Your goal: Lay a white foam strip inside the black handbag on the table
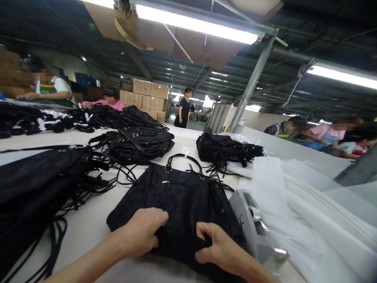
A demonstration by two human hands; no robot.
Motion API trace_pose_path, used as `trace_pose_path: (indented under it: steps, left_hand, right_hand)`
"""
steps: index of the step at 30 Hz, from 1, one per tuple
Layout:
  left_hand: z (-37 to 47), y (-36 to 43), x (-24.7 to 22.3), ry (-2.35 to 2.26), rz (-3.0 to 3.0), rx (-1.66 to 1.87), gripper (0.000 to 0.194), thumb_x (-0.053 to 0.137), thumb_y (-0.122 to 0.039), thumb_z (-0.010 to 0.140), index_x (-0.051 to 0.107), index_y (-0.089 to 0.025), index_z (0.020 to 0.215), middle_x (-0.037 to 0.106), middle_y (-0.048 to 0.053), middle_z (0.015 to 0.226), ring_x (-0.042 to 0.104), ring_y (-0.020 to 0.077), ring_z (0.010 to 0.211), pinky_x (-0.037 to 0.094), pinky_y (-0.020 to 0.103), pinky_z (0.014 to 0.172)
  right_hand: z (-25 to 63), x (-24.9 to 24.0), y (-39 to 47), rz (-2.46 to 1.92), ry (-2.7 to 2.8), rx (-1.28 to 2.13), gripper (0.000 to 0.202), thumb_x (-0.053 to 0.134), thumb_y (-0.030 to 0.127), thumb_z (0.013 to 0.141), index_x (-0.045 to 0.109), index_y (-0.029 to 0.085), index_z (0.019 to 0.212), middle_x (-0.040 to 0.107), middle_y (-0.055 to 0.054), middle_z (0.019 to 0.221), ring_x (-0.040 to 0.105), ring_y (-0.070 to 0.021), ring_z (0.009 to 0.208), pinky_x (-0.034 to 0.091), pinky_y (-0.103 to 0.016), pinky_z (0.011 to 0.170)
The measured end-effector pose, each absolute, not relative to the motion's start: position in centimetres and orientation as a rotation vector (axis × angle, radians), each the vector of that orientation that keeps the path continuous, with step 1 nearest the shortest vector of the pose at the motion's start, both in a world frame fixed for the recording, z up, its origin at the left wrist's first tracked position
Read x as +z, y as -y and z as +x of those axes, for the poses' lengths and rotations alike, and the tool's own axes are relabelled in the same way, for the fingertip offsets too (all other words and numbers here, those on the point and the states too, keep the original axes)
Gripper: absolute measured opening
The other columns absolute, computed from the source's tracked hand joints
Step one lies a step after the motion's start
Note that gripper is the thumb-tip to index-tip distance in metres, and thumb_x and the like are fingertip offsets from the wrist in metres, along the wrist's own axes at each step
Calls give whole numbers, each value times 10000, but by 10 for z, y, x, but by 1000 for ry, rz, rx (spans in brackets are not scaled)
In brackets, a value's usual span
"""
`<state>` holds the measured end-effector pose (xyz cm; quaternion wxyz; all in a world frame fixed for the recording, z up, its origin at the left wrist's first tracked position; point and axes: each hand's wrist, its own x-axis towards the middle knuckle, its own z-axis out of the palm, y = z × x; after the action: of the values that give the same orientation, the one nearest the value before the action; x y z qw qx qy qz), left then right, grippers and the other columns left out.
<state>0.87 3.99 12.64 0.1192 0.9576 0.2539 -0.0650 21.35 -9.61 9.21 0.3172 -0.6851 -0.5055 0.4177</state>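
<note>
Handbag: black handbag (179, 200) lies flat on the pale table (88, 228), straight in front of the person, its handle arched at the far end and a gold zip pull showing near the top.
Left hand: left hand (141, 232) grips the near edge of the bag, fingers curled over the fabric.
Right hand: right hand (219, 247) pinches the same near edge just beside it, thumb and fingers closed on a fold.
Step in hand: by the look of it, the bottom edge is being gathered or folded toward the body of the bag.
Next move: probably calls for both hands lifting the fold together, evenly, so the fabric does not bunch.
Beside the bag: grey tape dispenser (253, 228) touches its right side; white wrapping sheets (309, 220) lie beyond.
Further out: piles of black bags (138, 143) sit across the table; other workers sit at the edges.
</note>
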Motion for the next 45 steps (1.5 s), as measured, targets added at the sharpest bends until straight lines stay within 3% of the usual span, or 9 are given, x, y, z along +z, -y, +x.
trace_pose_path:
  steps: [5,11,16,19,22,25,29,37,45]
  left_hand:
    - [17,-22,137,-961,2927,-166,448,437,46,772,542,-176,1147,650,87,1072,631,265,976,492,414,829]
    - [60,-12,105,-927,2975,299,221,385,-97,917,571,-177,1006,633,84,959,599,288,923,476,470,828]
    - [75,-24,49,-716,2962,378,198,364,-176,964,558,-189,926,618,86,906,585,272,852,464,433,762]
    - [73,-29,41,-739,2953,394,218,341,-168,973,552,-188,917,613,89,893,586,280,841,461,436,747]
    - [70,-29,45,-747,2955,383,241,321,-182,989,549,-187,912,614,88,894,594,283,842,469,445,752]
    - [69,-29,48,-774,2951,366,255,307,-200,1004,547,-187,917,621,85,899,608,273,851,484,435,760]
    - [74,-34,49,-818,2977,368,223,341,-201,1003,552,-186,933,642,83,918,631,260,873,505,410,773]
    - [92,-56,63,-650,3092,282,146,474,-251,970,585,-165,930,683,98,886,675,292,842,529,397,720]
    - [113,-104,81,-293,3197,178,309,427,-382,981,627,-166,886,706,111,777,697,304,715,522,374,616]
  right_hand:
    - [210,98,81,-2001,1574,513,336,622,48,626,320,194,607,369,84,596,341,-84,597,199,-252,558]
    - [204,99,66,-2018,1635,358,338,637,25,629,352,204,660,406,86,631,351,-91,616,214,-253,577]
    - [230,112,88,-2076,1795,614,178,681,345,774,576,203,792,549,47,701,493,-131,667,316,-251,609]
    - [252,122,114,-2155,1956,737,310,656,444,810,685,212,1013,685,-46,968,605,-215,891,409,-296,759]
    - [267,125,129,-2236,1934,689,578,790,412,693,627,222,1214,668,-74,1123,597,-259,1036,421,-316,865]
    - [274,121,127,-2319,1810,544,443,850,358,622,673,219,1004,668,-1,908,606,-218,902,405,-266,738]
    - [273,110,117,-2384,1801,202,204,753,286,753,583,216,840,635,43,803,601,-164,784,335,-249,639]
    - [248,123,103,-2518,1848,121,430,812,476,669,590,238,950,700,-10,912,661,-234,858,362,-282,644]
    - [277,41,84,-2359,1892,-526,305,758,406,790,520,215,793,655,16,757,679,-186,679,404,-265,547]
